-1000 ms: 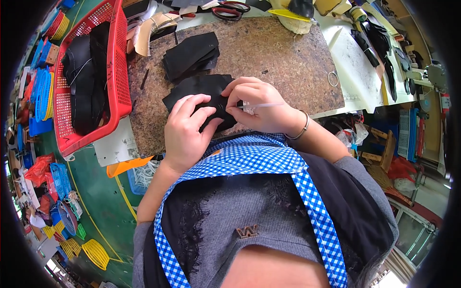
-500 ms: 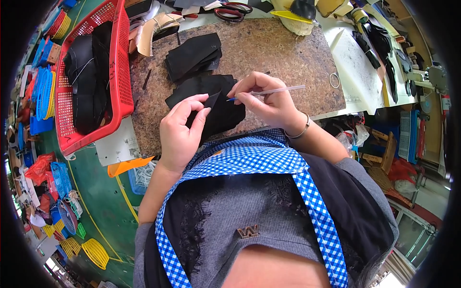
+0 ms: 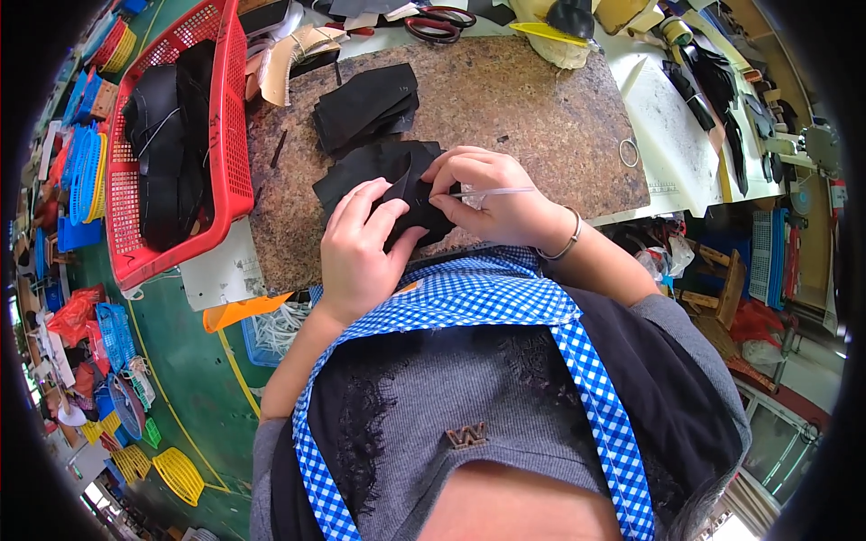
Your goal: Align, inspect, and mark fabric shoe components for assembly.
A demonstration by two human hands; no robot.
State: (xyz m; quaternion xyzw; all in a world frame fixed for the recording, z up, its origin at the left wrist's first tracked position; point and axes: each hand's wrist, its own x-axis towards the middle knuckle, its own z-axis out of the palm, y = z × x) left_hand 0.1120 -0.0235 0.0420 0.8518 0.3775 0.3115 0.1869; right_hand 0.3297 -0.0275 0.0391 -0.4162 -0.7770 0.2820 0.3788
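Black flat pieces (image 3: 361, 168), like cut leather or cloth, lie in a pile at the near side of a speckled brown board (image 3: 532, 99). My left hand (image 3: 361, 261) pinches the lifted edge of a black piece (image 3: 417, 191) from that pile. My right hand (image 3: 501, 194) is closed round a slim clear-barrelled pen (image 3: 505, 191), its fingers touching the same piece. The pen's tip is hidden behind my fingers. Farther back on the board rests a second stack of black pieces (image 3: 365, 104).
At the left stands a red plastic basket (image 3: 236, 171) holding black pieces. Red-handled scissors (image 3: 437, 25) lie beyond the board. A metal ring (image 3: 629, 151) sits near its right edge, beside white sheets (image 3: 663, 126). Below the board's left corner are an orange flap (image 3: 244, 313) and a blue bin (image 3: 262, 352).
My left hand has moved right and now bends the piece's edge up. My right hand has shifted slightly left, closer to it, and the pen's blue tip has gone out of sight.
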